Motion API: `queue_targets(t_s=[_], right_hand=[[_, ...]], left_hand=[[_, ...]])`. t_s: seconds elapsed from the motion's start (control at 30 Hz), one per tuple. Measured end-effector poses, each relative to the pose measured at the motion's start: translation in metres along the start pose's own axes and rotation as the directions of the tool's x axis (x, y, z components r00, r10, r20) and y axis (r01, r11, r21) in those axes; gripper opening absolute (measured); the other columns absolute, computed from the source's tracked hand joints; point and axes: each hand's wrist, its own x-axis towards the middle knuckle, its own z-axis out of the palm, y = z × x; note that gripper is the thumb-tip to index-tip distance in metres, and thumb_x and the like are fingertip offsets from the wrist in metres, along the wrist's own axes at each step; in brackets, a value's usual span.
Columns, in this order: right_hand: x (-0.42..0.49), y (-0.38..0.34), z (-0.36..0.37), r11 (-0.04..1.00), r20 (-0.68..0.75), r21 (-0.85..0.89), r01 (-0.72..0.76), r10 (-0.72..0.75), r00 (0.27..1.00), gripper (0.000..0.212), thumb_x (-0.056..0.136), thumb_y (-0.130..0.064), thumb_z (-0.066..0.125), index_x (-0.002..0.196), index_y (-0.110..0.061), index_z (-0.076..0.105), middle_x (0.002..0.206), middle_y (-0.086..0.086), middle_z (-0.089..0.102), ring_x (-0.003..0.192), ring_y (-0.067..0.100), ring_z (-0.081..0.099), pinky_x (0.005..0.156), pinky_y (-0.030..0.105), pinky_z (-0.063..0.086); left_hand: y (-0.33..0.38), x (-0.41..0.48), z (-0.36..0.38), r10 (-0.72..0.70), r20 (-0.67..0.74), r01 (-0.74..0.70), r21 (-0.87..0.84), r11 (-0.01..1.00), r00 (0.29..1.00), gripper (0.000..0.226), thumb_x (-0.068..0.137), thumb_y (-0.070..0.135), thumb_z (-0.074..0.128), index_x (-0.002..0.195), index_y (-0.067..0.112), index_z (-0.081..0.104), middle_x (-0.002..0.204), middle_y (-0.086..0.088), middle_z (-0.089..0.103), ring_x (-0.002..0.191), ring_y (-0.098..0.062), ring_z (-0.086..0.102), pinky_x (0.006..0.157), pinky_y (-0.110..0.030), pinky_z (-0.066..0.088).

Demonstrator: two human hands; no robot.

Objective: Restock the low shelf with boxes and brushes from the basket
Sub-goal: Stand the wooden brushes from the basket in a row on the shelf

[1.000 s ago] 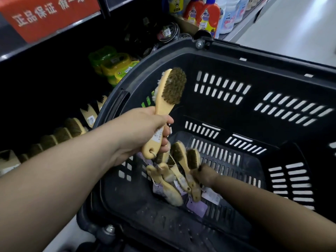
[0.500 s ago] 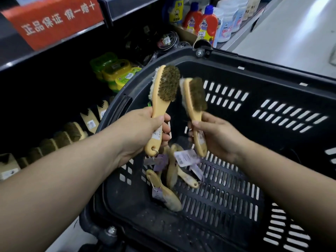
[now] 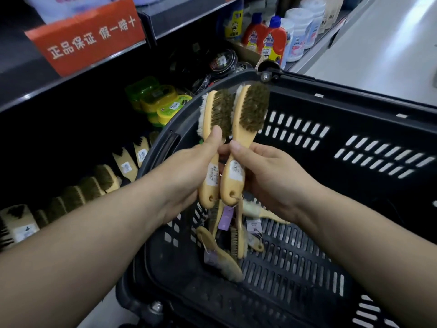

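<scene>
My left hand (image 3: 186, 171) grips the handle of a wooden brush (image 3: 216, 119) with brown bristles, held upright over the black basket (image 3: 331, 107). My right hand (image 3: 264, 176) holds a second, similar brush (image 3: 250, 112) by its handle, right beside the first so the two nearly touch. Several more wooden brushes (image 3: 227, 235) with purple tags lie on the basket floor below. On the low shelf at left stands a row of brushes (image 3: 94, 183).
Green and yellow boxes (image 3: 160, 100) sit on the low shelf behind the brush row, with dark round tins (image 3: 222, 62) further back. Red bottles (image 3: 272, 41) and white tubs (image 3: 300, 31) stand at the far right. A red sign (image 3: 89, 36) hangs on the upper shelf edge.
My right hand lifted a brush out of the basket and brought it up beside the one in my left hand; both brushes now stand side by side.
</scene>
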Motion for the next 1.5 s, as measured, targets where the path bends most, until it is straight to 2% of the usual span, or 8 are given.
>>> queue_targets(t_s=[0.27,0.5,0.63,0.73,1.03,1.27,1.4,1.5], right_hand=[[0.0,-0.001,-0.007,0.947,0.027,-0.288,0.143,-0.141,0.99,0.022,0.094,-0.034,0.048,0.093,-0.018,0.062,0.071,-0.004,0.068,0.067,0.012,0.065,0.061,0.023,0.055],[0.03,0.043,-0.06,0.958,-0.02,-0.276,-0.084,0.082,0.996,0.02,0.097,-0.02,0.043,0.11,-0.012,0.057,0.093,0.005,0.059,0.074,0.014,0.058,0.068,0.023,0.051],[0.039,0.117,-0.078,0.567,-0.223,-0.755,-0.33,0.252,0.942,0.016,0.094,-0.015,0.048,0.109,-0.007,0.05,0.085,0.003,0.056,0.071,0.013,0.054,0.066,0.02,0.047],[0.036,0.161,-0.074,0.37,-0.244,-0.839,-0.399,0.399,0.884,0.058,0.093,-0.033,0.053,0.134,-0.001,0.027,0.116,0.013,0.058,0.101,0.023,0.058,0.074,0.022,0.04],[0.037,0.14,-0.076,0.684,-0.071,-0.685,-0.25,0.279,0.958,0.008,0.092,-0.025,0.057,0.095,-0.017,0.059,0.096,0.003,0.063,0.089,0.016,0.06,0.075,0.024,0.049],[0.015,0.035,-0.084,0.673,0.072,-0.733,-0.099,0.221,0.973,0.054,0.075,-0.067,0.04,0.081,-0.021,0.067,0.077,-0.008,0.067,0.07,0.004,0.062,0.067,0.014,0.049],[0.004,-0.001,-0.072,0.477,0.099,-0.879,0.009,0.164,0.981,0.037,0.086,-0.057,0.045,0.086,-0.025,0.064,0.079,-0.006,0.066,0.071,0.009,0.062,0.068,0.028,0.05],[-0.011,-0.015,-0.062,0.567,0.19,-0.823,0.033,0.22,0.957,0.023,0.09,-0.042,0.049,0.103,-0.025,0.059,0.083,-0.002,0.067,0.072,0.01,0.065,0.063,0.026,0.051]], left_hand=[[0.0,-0.009,0.001,0.047,0.122,-0.072,0.208,0.975,0.991,0.037,0.08,0.029,0.065,0.108,0.005,0.062,0.101,-0.031,0.064,0.093,-0.047,0.06,0.074,-0.035,0.05],[-0.002,-0.005,0.0,0.042,-0.089,-0.02,0.231,0.973,0.995,0.023,0.085,0.011,0.064,0.106,0.009,0.055,0.074,-0.01,0.069,0.07,-0.024,0.06,0.067,-0.036,0.045],[0.001,-0.002,0.0,0.043,-0.172,-0.003,0.225,0.974,0.984,0.019,0.085,0.006,0.06,0.101,0.014,0.055,0.066,-0.004,0.06,0.051,-0.009,0.057,0.036,-0.016,0.04],[0.0,-0.001,-0.001,0.019,-0.18,0.017,0.199,0.98,0.984,0.021,0.086,0.004,0.057,0.106,0.011,0.054,0.065,-0.007,0.055,0.054,-0.014,0.055,0.041,-0.021,0.038],[-0.001,-0.002,-0.003,0.026,-0.161,0.006,0.198,0.98,0.987,0.011,0.083,0.016,0.068,0.09,0.016,0.059,0.058,0.0,0.055,0.054,-0.011,0.056,0.036,-0.019,0.04],[0.001,-0.003,0.001,0.039,-0.137,-0.02,0.135,0.991,0.99,0.007,0.083,0.014,0.066,0.084,0.016,0.06,0.054,0.005,0.064,0.048,-0.003,0.058,0.035,-0.014,0.038],[0.002,-0.001,0.002,0.035,-0.144,-0.026,0.066,0.997,0.989,0.008,0.088,0.012,0.061,0.093,0.017,0.059,0.06,0.004,0.068,0.051,-0.003,0.06,0.043,-0.016,0.047],[0.001,0.0,0.001,0.064,-0.147,-0.058,0.045,0.997,0.987,0.009,0.09,0.014,0.058,0.097,0.018,0.057,0.059,0.005,0.066,0.052,-0.004,0.06,0.055,-0.02,0.052]])
